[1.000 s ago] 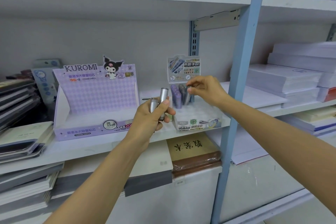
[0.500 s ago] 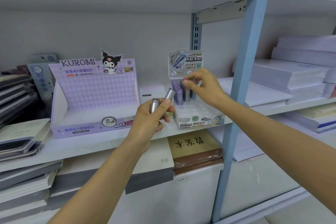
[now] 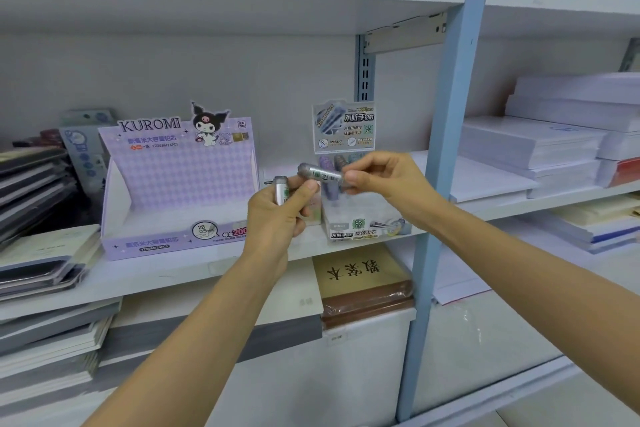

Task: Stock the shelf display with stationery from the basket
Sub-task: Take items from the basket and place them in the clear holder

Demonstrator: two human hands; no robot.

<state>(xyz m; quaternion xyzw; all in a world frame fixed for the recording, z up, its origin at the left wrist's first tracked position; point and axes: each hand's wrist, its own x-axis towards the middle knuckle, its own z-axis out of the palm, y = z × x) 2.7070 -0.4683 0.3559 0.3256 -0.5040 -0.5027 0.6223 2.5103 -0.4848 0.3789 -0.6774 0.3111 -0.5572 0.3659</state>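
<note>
Before the white shelf, just right of the Kuromi display box, the right hand pinches a silver lead tube; the left hand grips a second tube. Paper reams lie farther right.

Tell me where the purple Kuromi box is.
In the head view, the purple Kuromi box sits left of centre on the middle shelf, between stacked notebooks on its left and the small tube display on its right.

"KUROMI" on purple display box
</note>
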